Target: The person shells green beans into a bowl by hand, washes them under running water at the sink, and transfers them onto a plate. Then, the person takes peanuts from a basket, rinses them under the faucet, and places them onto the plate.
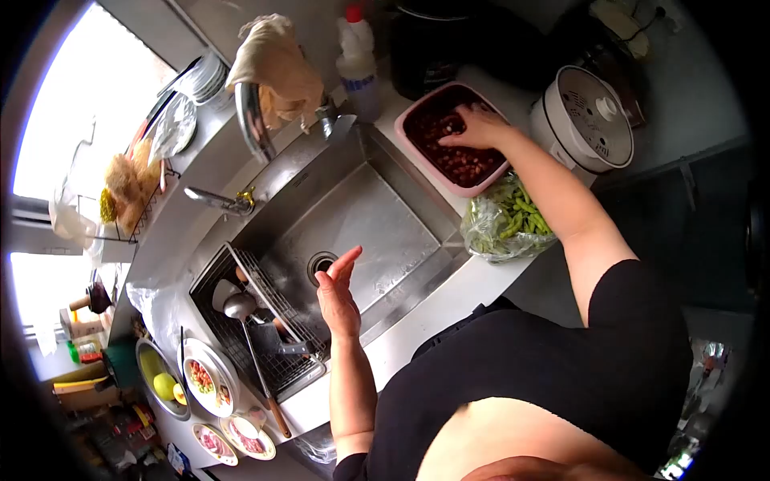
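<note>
My right hand (pixel 475 128) reaches into a pink basin (pixel 405 138) of dark red liquid with many small reddish pieces (pixel 465 164). Its fingers are spread and partly dip among the pieces. Over the steel sink (pixel 361 208), near its front edge and the drain (pixel 322 267), my left hand (pixel 339 297) is raised with its fingers extended and nothing in it. A clear plastic bag (pixel 489 228) of green pods (pixel 524 218) lies beside the basin, below my right forearm.
A dish rack (pixel 273 309) holds a ladle (pixel 240 305) and a cleaver at the sink's left. Faucet (pixel 220 200), cloth (pixel 273 68) and bottle (pixel 358 68) stand behind. A lidded white pot (pixel 589 120) is at right; plates of food (pixel 210 377) are lower left.
</note>
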A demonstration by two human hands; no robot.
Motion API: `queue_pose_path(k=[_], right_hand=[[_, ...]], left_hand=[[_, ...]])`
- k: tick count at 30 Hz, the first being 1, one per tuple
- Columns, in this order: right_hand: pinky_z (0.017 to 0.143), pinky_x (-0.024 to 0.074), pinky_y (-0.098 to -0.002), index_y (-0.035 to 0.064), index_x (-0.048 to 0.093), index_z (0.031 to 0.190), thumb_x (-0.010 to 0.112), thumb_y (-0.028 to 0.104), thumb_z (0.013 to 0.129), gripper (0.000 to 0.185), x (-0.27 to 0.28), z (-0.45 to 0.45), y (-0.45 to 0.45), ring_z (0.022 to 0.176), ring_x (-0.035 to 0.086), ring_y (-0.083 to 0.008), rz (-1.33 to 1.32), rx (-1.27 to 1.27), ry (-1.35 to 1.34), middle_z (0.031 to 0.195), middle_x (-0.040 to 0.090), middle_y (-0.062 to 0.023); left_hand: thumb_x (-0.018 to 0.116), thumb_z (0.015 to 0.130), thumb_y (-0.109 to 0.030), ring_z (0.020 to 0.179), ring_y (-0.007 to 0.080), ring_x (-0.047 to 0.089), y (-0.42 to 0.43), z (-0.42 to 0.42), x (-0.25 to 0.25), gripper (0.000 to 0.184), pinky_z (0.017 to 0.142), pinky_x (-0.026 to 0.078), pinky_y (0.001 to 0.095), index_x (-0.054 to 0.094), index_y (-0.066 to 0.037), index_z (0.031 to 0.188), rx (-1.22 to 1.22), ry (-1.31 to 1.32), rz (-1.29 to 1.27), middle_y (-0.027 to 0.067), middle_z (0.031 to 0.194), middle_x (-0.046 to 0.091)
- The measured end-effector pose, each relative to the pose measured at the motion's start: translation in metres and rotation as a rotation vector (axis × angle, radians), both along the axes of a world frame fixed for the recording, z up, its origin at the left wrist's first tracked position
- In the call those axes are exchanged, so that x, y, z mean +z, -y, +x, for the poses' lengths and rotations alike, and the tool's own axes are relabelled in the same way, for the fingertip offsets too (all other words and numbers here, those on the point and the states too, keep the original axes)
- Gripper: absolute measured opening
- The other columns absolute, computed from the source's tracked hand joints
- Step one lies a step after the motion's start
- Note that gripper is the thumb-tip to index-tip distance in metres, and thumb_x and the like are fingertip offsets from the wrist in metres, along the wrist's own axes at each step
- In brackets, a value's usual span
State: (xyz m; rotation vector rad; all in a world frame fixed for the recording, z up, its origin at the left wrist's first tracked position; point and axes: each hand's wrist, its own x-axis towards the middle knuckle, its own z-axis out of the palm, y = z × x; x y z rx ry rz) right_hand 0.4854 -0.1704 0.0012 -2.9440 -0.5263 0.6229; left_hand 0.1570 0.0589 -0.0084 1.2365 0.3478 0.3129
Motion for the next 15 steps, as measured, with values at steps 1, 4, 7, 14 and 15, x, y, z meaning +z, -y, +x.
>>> queue_pose_path(k=[1, 4, 7, 14, 15], right_hand=[[0.101, 0.0340, -0.0412, 0.0130, 0.033, 0.135, 0.062, 0.070, 0.061, 0.098, 0.014, -0.011, -0.003, 0.124, 0.036, -0.0378, 0.085, 0.017, -0.118, 0.137, 0.031, -0.0241], [0.098, 0.0364, -0.0420, 0.0134, 0.033, 0.134, 0.061, 0.052, 0.073, 0.077, -0.001, -0.034, 0.000, 0.123, 0.038, -0.0376, 0.101, 0.118, -0.251, 0.137, 0.033, -0.0223], [0.096, 0.0377, -0.0413, 0.0109, 0.033, 0.135, 0.052, 0.020, 0.084, 0.055, -0.018, -0.048, -0.005, 0.123, 0.038, -0.0363, 0.134, 0.217, -0.271, 0.137, 0.033, -0.0219], [0.043, 0.0405, -0.0278, 0.0088, 0.051, 0.110, 0.056, 0.009, 0.084, 0.027, -0.009, -0.036, -0.012, 0.058, 0.049, -0.0099, 0.633, -0.189, -0.710, 0.079, 0.055, -0.0058], [0.044, 0.0407, -0.0245, 0.0084, 0.052, 0.109, 0.056, 0.009, 0.084, 0.025, -0.012, -0.031, -0.007, 0.058, 0.052, -0.0098, 0.754, -0.272, -0.758, 0.076, 0.056, -0.0051]], left_hand=[[0.021, 0.094, -0.055, 0.113, 0.0276, 0.051, 0.005, 0.001, 0.001, 0.071, 0.102, 0.031, 0.0392, 0.058, 0.003, 0.109, 0.010, -0.007, -0.033, 0.0196, 0.116, 0.057], [0.023, 0.095, -0.052, 0.109, 0.0277, 0.054, 0.009, -0.004, -0.003, 0.068, 0.099, 0.036, 0.0394, 0.057, 0.005, 0.107, 0.023, -0.033, -0.081, 0.0203, 0.112, 0.059], [0.027, 0.095, -0.049, 0.104, 0.0277, 0.057, 0.011, -0.010, -0.008, 0.063, 0.096, 0.040, 0.0396, 0.058, 0.005, 0.106, 0.042, -0.085, -0.097, 0.0196, 0.107, 0.061], [0.031, 0.097, -0.043, 0.094, 0.0256, 0.060, 0.021, -0.011, -0.012, 0.057, 0.089, 0.044, 0.0368, 0.059, 0.006, 0.102, 0.092, -0.122, -0.145, 0.0178, 0.099, 0.063], [0.032, 0.097, -0.042, 0.093, 0.0254, 0.060, 0.022, -0.013, -0.012, 0.055, 0.088, 0.045, 0.0366, 0.059, 0.005, 0.101, 0.090, -0.141, -0.151, 0.0176, 0.099, 0.063]])
